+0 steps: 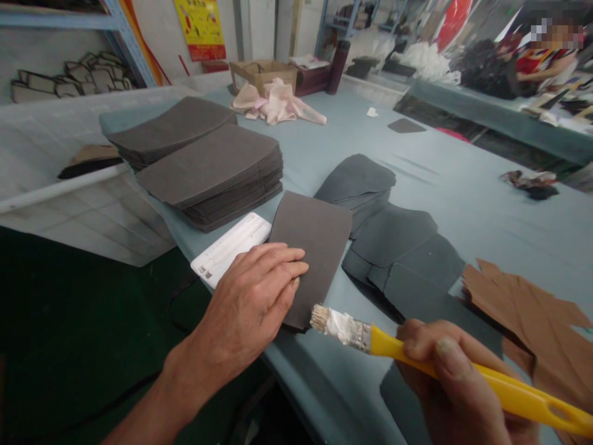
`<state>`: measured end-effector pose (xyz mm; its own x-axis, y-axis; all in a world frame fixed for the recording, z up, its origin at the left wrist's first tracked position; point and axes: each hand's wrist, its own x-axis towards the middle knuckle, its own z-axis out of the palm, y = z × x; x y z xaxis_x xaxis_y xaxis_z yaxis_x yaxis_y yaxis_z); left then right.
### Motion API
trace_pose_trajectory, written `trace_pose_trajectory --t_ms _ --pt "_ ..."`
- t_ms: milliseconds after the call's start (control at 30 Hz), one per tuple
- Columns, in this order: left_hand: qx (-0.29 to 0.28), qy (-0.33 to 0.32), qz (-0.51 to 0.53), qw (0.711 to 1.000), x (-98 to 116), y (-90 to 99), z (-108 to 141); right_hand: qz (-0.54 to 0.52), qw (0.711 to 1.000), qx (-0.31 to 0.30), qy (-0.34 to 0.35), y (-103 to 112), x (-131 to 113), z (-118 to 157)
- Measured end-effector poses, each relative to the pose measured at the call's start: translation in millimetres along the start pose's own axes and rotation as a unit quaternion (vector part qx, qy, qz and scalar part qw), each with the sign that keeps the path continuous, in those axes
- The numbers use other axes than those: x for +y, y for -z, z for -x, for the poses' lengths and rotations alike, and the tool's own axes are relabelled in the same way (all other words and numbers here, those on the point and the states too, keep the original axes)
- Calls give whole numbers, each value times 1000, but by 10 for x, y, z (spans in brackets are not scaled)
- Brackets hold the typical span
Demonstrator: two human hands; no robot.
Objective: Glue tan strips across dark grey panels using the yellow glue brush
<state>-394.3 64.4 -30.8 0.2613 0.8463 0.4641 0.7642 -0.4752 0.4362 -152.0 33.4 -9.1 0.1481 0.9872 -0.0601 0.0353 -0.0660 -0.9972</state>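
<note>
The left hand, flat with fingers nearly together, rests on a dark panel extending past its fingertips. The right hand pinches a yellow brush near the panel.

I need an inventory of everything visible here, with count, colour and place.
table: one, blue-green, centre to right
brush: one, yellow-handled, lower right
panel: one on top, grey-brown, centre
flat object: one, white, left of panel
stacks: two, grey-brown, table's left
rounded pieces: several, dark grey, right of panel
cut pieces: several, brown, right edge
cloth: one heap, pale pink, far end
box: one, brown, behind cloth
cylinder: one, maroon, right of box
poster: one, yellow-red, upper left
crate: at least one, white, left
shelf: at least one, blue, upper left
co-worker: one, red clothing, upper right
background clutter: uncountable, mixed, upper right
left hand: one, bare, on panel
right hand: one, bare, holding brush
</note>
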Motion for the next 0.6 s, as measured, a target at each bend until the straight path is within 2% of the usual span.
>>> trace_pose_trajectory --t_ms 100,267,533,600 --pt "1 1 5 1000 -3 -11 10 41 998 -38 29 30 30 -52" --pt "5 4 8 1000 -11 -17 22 137 987 -15 80 -22 -29 -116" --pt "2 1 4 1000 -18 -24 31 104 993 53 32 -146 -122 -123" --pt "4 1 6 1000 -19 -31 30 107 993 42 18 -162 -117 -66"
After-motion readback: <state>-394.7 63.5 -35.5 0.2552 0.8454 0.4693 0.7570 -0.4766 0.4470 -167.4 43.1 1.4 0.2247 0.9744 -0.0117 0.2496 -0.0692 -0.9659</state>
